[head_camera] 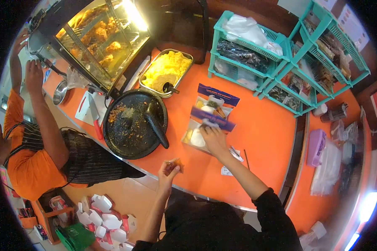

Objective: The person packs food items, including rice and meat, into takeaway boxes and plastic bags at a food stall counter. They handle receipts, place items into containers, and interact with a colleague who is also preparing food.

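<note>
In my left hand (166, 178), near the table's front edge, is a small clear plastic sachet (175, 165) of reddish-brown sauce. My right hand (214, 139) reaches over the nearer open food box (196, 146), palm down. A blurred pale thing (210, 122) shows at its fingertips; whether the fingers grip it is unclear. White rice (198, 138) and a yellow food (187, 136) lie in this box, and the hand hides its right part. Right behind stands a second open box (226, 110) with rice, something dark green and brown pieces. Both boxes have purple lids bearing writing.
A big stone mortar (121, 135) with a pestle (157, 130) is to the left, beside a red-handled knife (95, 116). Behind are a tray of yellow food (166, 69), a lit display cabinet (97, 44) and teal racks (248, 56). A co-worker (40, 153) stands left.
</note>
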Motion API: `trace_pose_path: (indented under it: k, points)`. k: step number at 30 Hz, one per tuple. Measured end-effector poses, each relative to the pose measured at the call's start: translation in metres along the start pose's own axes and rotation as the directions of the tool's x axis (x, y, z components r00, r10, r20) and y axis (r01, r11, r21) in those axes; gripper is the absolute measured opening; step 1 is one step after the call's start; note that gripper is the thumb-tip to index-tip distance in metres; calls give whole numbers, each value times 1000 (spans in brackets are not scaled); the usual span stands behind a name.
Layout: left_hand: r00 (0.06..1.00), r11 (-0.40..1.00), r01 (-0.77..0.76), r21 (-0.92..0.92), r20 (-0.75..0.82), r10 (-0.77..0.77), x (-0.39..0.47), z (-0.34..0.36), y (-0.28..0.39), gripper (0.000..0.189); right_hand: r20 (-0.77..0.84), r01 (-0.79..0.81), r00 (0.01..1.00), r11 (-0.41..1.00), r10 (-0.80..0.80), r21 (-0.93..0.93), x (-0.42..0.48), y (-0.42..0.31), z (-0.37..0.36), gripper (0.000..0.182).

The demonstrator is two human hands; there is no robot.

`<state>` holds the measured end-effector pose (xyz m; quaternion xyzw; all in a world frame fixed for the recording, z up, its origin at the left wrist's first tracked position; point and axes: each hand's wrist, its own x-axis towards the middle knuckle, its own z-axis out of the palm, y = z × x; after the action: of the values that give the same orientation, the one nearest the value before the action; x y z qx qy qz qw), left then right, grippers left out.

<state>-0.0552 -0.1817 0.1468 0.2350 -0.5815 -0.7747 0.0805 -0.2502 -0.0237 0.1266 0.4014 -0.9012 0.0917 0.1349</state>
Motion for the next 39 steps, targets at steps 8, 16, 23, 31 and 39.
trace_pose_path:
  k: [8, 16, 23, 31, 39]
  points:
    - [986, 1000, 3, 7, 169, -4, 20, 30, -29, 27, 102, -188, 980, 613, 174, 768, -33, -45, -81, 38]
    - [822, 516, -569, 640, 468, 325, 78, 87, 19, 36, 136, -407, 857, 493, 497, 769, 5, 35, -121, 18]
    - [781, -2, -595, 803, 579, 234, 98, 88, -26, 47, 87, -81, 995, 873, 44, 481, 61, 105, -17, 21]
    - [861, 259, -331, 908, 178, 476, 68, 78, -50, 76, 288, -448, 871, 403, 398, 798, -9, 74, -80, 25]
    - [919, 311, -99, 945, -33, 393, 120, 103, -20, 99, 303, -510, 806, 335, 509, 792, -29, 58, -34, 27]
